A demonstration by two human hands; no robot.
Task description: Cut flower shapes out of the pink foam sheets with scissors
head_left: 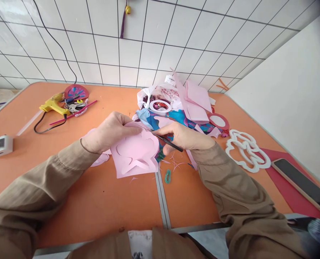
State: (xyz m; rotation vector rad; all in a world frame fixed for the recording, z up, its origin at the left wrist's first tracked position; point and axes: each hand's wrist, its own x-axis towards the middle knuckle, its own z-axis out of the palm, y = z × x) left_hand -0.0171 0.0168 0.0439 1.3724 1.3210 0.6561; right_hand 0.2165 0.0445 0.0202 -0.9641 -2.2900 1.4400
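My left hand (pixel 108 131) pinches the top of a pink craft sheet (pixel 134 169), holding it above the table. Curved and pointed shapes are cut into this sheet, and a strip of it hangs loose. My right hand (pixel 183 135) grips slim scissors with a dark handle (pixel 169 142); their thin metal tip lies at the sheet's top edge, close to my left fingers. Under my left wrist lie pink cut pieces (pixel 102 158). Thin pink offcuts (pixel 176 163) and a green clip (pixel 168 176) lie below my right hand.
Behind my hands are a plastic bag (pixel 160 91), colourful cloth (pixel 177 115) and folded pink sheets (pixel 196 100). White cut-out outlines (pixel 247 151) and a phone (pixel 301 180) lie right. A yellow glue gun (pixel 53 104) and a small white device (pixel 0 145) are left.
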